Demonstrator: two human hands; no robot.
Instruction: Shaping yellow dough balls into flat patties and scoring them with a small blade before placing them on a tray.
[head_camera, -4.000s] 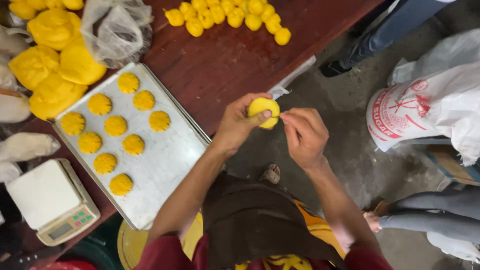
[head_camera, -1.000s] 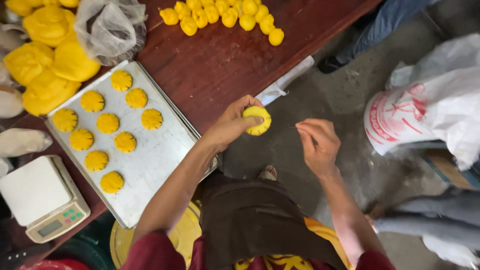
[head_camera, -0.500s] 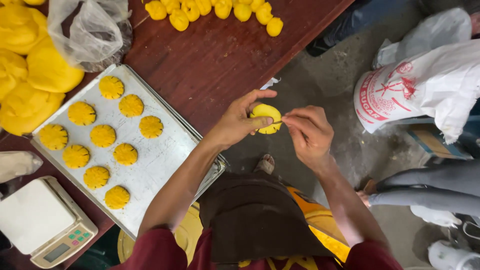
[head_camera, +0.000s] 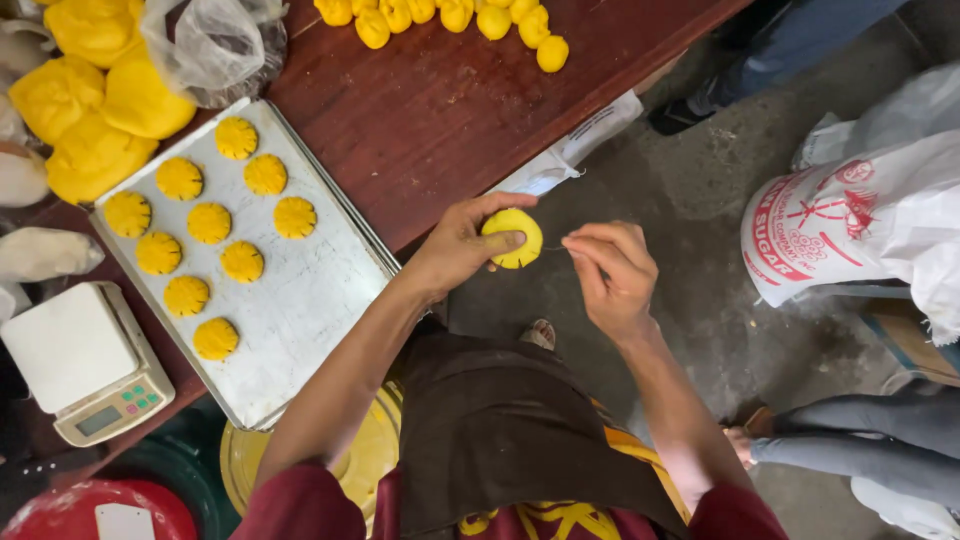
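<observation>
Left hand (head_camera: 462, 250) grasps yellow dough disc (head_camera: 512, 237) off the table edge (head_camera: 560, 140), flat face up, round | right hand (head_camera: 612, 272) pinched just beside it | open floor (head_camera: 690, 200) below, tray (head_camera: 310, 300) well left.

Taking the metal baking tray (head_camera: 300, 310) as landmark: a white kitchen scale (head_camera: 85, 362) sits just left of the tray's lower end, its small grey display screen (head_camera: 101, 420) and coloured buttons on the front edge. A crumpled clear plastic bag (head_camera: 212, 45) lies just above the tray's top corner. A white printed packet (head_camera: 575, 150) hangs at the tabletop (head_camera: 450, 100) edge, right of the tray. Far right of the tray, on the floor, stands a white sack with red print (head_camera: 860, 225).
</observation>
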